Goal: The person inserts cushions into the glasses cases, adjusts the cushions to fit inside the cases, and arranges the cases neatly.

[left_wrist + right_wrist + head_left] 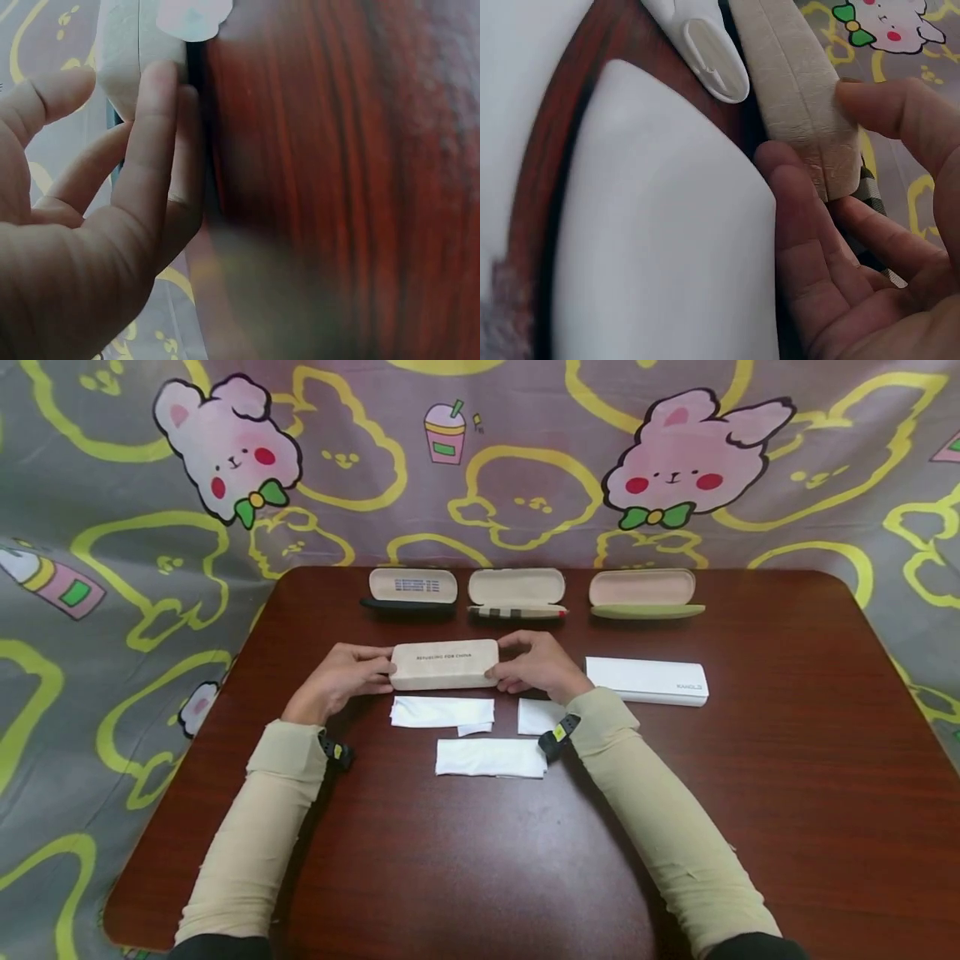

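A closed cream glasses case with dark lettering lies lengthwise between the two hands in the head view. My left hand holds its left end; the left wrist view shows fingertips on the pale end of the case. At the opposite end, my right hand grips the case between thumb and fingers, and its seam shows in the right wrist view. Just in front lie folded white cloths, one on the left, one lower down, and one partly hidden by the right forearm.
Along the back of the brown table stand three opened glasses cases: a black one, a plaid one and a yellow-green one. A closed white case lies right of the right hand. A patterned cloth hangs behind.
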A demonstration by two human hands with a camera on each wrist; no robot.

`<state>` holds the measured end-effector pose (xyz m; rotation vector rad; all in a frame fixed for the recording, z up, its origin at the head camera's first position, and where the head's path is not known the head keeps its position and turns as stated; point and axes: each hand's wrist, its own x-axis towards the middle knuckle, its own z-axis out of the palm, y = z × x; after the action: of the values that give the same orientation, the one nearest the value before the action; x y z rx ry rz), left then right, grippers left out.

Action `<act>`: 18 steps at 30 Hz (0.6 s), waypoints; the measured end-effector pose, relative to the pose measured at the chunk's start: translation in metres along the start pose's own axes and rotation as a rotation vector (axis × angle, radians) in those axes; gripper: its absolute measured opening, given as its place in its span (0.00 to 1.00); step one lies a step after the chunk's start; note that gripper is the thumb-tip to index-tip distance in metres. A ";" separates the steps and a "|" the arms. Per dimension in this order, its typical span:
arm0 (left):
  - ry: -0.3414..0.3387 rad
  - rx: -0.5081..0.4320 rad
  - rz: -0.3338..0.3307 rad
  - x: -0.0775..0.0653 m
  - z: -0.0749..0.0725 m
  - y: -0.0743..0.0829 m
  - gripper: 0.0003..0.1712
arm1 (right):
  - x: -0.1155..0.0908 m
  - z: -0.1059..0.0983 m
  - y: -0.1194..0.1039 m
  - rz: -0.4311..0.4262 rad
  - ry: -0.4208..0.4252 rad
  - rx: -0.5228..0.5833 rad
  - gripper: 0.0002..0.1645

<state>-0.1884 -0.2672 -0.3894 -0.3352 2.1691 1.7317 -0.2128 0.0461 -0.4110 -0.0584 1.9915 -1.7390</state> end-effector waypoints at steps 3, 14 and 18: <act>0.007 0.007 0.011 -0.001 0.002 0.000 0.27 | -0.002 0.000 0.000 -0.012 -0.006 -0.017 0.36; 0.162 0.322 0.117 -0.017 0.008 0.009 0.30 | -0.016 -0.008 -0.004 -0.062 0.016 -0.108 0.39; 0.275 0.396 0.224 -0.025 0.015 0.017 0.23 | -0.032 -0.022 -0.006 -0.136 0.064 -0.155 0.37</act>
<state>-0.1700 -0.2498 -0.3667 -0.2433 2.7748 1.3743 -0.1948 0.0768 -0.3928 -0.1963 2.2124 -1.6833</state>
